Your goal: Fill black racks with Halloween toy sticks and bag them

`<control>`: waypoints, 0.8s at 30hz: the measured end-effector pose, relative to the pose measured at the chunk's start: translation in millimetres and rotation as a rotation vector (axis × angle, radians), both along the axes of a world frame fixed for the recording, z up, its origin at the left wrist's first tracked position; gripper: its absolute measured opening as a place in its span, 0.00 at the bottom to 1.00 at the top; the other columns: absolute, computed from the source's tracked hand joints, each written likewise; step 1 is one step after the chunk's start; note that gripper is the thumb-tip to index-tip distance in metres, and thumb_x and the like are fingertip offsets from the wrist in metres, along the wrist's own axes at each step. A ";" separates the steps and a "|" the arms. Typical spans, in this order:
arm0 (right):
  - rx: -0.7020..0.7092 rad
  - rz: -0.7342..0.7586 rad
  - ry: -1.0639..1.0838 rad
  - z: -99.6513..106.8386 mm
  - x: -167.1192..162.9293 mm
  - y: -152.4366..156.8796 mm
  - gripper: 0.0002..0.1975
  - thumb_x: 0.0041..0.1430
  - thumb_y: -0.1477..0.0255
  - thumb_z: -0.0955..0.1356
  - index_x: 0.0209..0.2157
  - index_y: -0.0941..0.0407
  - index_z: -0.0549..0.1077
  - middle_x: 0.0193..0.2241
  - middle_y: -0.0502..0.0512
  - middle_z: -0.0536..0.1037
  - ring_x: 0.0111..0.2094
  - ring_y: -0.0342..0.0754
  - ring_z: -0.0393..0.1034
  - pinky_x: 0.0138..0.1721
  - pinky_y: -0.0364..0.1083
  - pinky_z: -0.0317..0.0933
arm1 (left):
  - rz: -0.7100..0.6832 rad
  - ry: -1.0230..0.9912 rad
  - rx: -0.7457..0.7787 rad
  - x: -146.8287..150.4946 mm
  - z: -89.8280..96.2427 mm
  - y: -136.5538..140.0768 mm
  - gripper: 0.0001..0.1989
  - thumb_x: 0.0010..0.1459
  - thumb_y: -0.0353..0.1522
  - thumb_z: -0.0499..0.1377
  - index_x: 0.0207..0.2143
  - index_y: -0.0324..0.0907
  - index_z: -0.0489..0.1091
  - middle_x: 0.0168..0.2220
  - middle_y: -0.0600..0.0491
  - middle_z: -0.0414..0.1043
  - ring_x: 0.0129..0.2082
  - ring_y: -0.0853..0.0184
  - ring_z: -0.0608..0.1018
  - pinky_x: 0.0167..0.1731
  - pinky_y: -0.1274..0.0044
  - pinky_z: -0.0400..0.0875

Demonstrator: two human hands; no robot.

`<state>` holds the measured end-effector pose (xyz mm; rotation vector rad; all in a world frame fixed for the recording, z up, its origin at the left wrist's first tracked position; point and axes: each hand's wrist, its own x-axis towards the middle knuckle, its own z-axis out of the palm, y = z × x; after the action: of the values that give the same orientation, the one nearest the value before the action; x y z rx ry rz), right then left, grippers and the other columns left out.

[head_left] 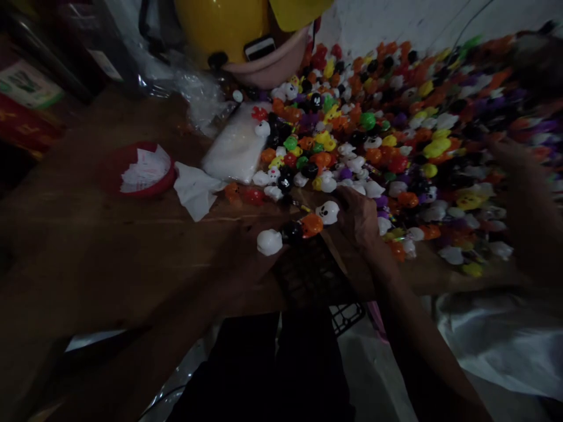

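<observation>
My left hand [259, 261], dim in shadow, is closed under a row of small toy figures: a white one [270, 242], a black one [291, 232], an orange one [312, 225] and a white ghost with a black face [328, 212]. Just right of the ghost, my right hand [359, 215] has its fingers curled at the near edge of the toy pile [396, 152]. What lies in those fingers is hidden. White figures touch or sit close to its fingertips.
Another person's hand [505, 149] reaches into the pile at right. On the wooden table [109, 252] are a red bowl [153, 187] of white paper slips, a white sheet [196, 190] and a stack of clear plastic bags [237, 146]. A pink basin [272, 67] stands behind.
</observation>
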<state>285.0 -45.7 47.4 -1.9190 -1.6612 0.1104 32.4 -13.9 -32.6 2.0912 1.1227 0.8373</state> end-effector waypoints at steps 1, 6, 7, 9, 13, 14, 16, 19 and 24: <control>0.027 -0.032 0.007 3.4 1.6 -10.4 0.13 0.64 0.65 0.66 0.44 0.54 0.80 0.38 0.62 0.83 0.37 0.57 0.77 0.39 0.54 0.68 | 0.018 -0.022 0.000 6.9 -5.9 -0.1 0.16 0.55 0.39 0.71 0.44 0.47 0.75 0.43 0.52 0.80 0.46 0.57 0.81 0.58 0.60 0.72; 0.122 -0.259 0.071 -1.2 6.1 -73.6 0.16 0.63 0.54 0.68 0.38 0.51 0.80 0.32 0.59 0.82 0.30 0.54 0.74 0.34 0.52 0.68 | 0.017 -0.049 0.039 8.3 -18.9 0.0 0.22 0.49 0.40 0.74 0.45 0.43 0.75 0.44 0.46 0.80 0.48 0.50 0.81 0.53 0.59 0.76; 0.107 -0.296 0.075 -5.7 5.9 -85.7 0.18 0.63 0.52 0.68 0.38 0.51 0.80 0.32 0.59 0.82 0.30 0.54 0.74 0.33 0.52 0.67 | -0.024 -0.052 0.072 2.9 -17.9 -0.2 0.21 0.50 0.40 0.73 0.45 0.44 0.75 0.46 0.46 0.80 0.49 0.50 0.81 0.54 0.59 0.76; 0.044 -0.307 0.077 -16.0 2.7 -103.6 0.18 0.64 0.53 0.67 0.38 0.52 0.80 0.31 0.59 0.83 0.30 0.54 0.74 0.32 0.50 0.67 | -0.103 -0.075 0.140 -8.7 -13.5 -1.9 0.15 0.56 0.39 0.69 0.44 0.46 0.76 0.46 0.47 0.81 0.50 0.52 0.81 0.56 0.61 0.76; -0.011 -0.209 0.040 -30.2 -9.2 -99.4 0.15 0.67 0.59 0.65 0.40 0.52 0.80 0.35 0.58 0.83 0.32 0.53 0.75 0.33 0.48 0.66 | -0.129 -0.063 0.170 -24.8 -4.4 -10.8 0.08 0.59 0.38 0.65 0.39 0.46 0.77 0.42 0.48 0.82 0.47 0.52 0.83 0.56 0.60 0.77; 0.010 -0.180 0.037 -30.1 -10.4 -91.4 0.15 0.68 0.61 0.64 0.40 0.53 0.80 0.37 0.59 0.82 0.33 0.53 0.75 0.34 0.48 0.66 | -0.120 -0.047 0.161 -27.5 -3.2 -13.2 0.09 0.59 0.39 0.65 0.40 0.45 0.77 0.42 0.47 0.82 0.47 0.52 0.83 0.56 0.59 0.77; 0.100 -0.156 0.028 -24.8 -6.2 -73.9 0.16 0.70 0.64 0.61 0.42 0.53 0.80 0.39 0.60 0.81 0.36 0.52 0.75 0.35 0.48 0.66 | -0.084 -0.033 0.144 -32.9 -2.0 -16.9 0.11 0.60 0.39 0.65 0.43 0.45 0.77 0.44 0.46 0.82 0.50 0.50 0.82 0.57 0.57 0.76; 0.186 -0.299 -0.088 -10.7 17.2 -55.8 0.17 0.71 0.67 0.60 0.44 0.54 0.79 0.43 0.62 0.79 0.41 0.54 0.74 0.40 0.49 0.66 | -0.067 -0.015 0.078 -40.8 -1.5 -19.1 0.14 0.63 0.41 0.63 0.48 0.46 0.76 0.47 0.46 0.81 0.53 0.50 0.80 0.57 0.57 0.76; -0.118 -0.487 -0.346 -2.1 63.5 -44.5 0.12 0.62 0.74 0.64 0.40 0.60 0.80 0.44 0.71 0.78 0.45 0.64 0.72 0.46 0.57 0.64 | -0.037 0.045 -0.060 -43.2 -0.6 -17.7 0.21 0.65 0.46 0.62 0.55 0.45 0.73 0.51 0.45 0.78 0.50 0.52 0.80 0.51 0.59 0.78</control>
<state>348.5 -90.2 45.3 -2.4856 -1.3568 -0.3408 -10.9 -31.6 -33.2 2.0842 1.1153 0.7344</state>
